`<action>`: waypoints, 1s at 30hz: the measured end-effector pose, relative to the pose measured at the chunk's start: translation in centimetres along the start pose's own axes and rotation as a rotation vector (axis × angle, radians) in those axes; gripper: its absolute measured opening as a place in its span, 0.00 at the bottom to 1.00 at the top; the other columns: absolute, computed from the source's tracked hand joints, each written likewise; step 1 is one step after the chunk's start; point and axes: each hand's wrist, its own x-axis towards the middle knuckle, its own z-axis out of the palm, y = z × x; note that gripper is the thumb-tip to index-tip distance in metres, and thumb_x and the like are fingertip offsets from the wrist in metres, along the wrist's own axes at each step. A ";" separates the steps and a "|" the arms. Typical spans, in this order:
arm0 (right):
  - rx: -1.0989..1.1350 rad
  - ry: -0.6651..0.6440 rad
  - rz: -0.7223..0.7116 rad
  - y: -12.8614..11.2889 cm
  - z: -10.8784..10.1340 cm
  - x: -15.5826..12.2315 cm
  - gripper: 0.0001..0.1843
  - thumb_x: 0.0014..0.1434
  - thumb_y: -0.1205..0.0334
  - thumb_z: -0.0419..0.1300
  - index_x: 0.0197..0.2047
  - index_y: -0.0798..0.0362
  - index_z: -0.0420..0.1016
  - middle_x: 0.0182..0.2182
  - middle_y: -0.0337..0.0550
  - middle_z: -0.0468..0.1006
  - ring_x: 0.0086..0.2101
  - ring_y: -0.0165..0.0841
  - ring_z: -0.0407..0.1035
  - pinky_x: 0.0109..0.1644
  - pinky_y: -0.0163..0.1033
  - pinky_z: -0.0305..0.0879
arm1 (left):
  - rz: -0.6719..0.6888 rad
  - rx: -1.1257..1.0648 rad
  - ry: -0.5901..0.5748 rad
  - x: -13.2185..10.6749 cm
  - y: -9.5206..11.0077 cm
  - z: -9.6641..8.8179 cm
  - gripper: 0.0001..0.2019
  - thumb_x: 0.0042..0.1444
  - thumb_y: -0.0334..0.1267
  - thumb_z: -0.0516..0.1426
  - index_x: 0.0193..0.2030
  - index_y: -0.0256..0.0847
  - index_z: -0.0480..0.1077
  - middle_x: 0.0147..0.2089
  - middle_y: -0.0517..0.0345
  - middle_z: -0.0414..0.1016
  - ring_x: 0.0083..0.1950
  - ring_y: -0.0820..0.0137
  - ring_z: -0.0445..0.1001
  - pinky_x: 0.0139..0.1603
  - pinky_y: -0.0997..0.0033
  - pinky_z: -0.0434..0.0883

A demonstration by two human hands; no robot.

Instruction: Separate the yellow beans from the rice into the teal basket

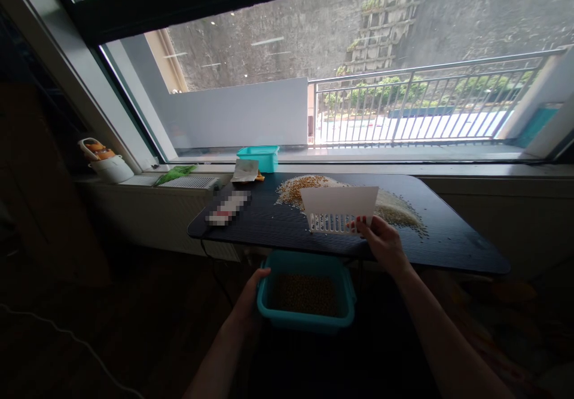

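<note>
Apparently midway: one slotted white scraper (339, 200), one teal tub (305, 322) part-filled, two heaps outstanding.
Right hand (384, 240), pinched on the scraper's lower right corner, sheet tilted up before the heaps at the near side of the dark table (452, 234); left hand (252, 289), thumb over the tub's left rim, fingers hidden beneath; tub held just below the table's near edge. Done, to judge by the contents: a broad layer of brownish kernels (307, 294) in the tub. Left, seemingly: a heap of yellow kernels and white grains (305, 186), mixed, behind the scraper, and a paler heap (399, 209) to its right, edges scattered. Also listed: a second teal container (269, 158) by the window, contents unseen.
</note>
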 end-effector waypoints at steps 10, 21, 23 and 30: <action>-0.020 0.015 -0.003 0.2 -0.1 0.0 0.17 0.47 0.46 0.61 0.30 0.51 0.73 0.29 0.43 0.78 0.32 0.36 0.71 0.38 0.41 0.66 | -0.027 0.028 -0.006 0.7 1.2 -0.2 0.19 0.52 0.39 0.55 0.48 0.30 0.67 0.38 0.49 0.78 0.44 0.61 0.75 0.46 0.67 0.70; 0.012 -0.034 0.005 -0.1 -0.1 -0.2 0.16 0.46 0.47 0.62 0.31 0.51 0.74 0.28 0.42 0.79 0.30 0.36 0.71 0.36 0.40 0.67 | -0.041 0.149 -0.097 -1.5 0.4 -1.8 0.22 0.51 0.39 0.57 0.53 0.33 0.67 0.41 0.48 0.77 0.45 0.61 0.75 0.46 0.67 0.68; 0.025 -0.060 -0.005 -0.1 -0.1 0.0 0.15 0.47 0.48 0.62 0.30 0.51 0.74 0.28 0.42 0.79 0.30 0.35 0.71 0.36 0.39 0.67 | -0.102 0.168 -0.078 -1.0 0.8 -1.6 0.23 0.51 0.41 0.57 0.53 0.33 0.67 0.39 0.49 0.78 0.43 0.61 0.75 0.44 0.68 0.69; 0.052 -0.108 -0.039 -0.4 2.7 0.5 0.13 0.49 0.50 0.61 0.30 0.51 0.74 0.27 0.41 0.79 0.30 0.34 0.71 0.36 0.39 0.67 | -0.182 0.145 -0.101 0.2 2.4 -0.1 0.23 0.51 0.42 0.56 0.52 0.31 0.66 0.34 0.52 0.78 0.33 0.65 0.76 0.35 0.71 0.70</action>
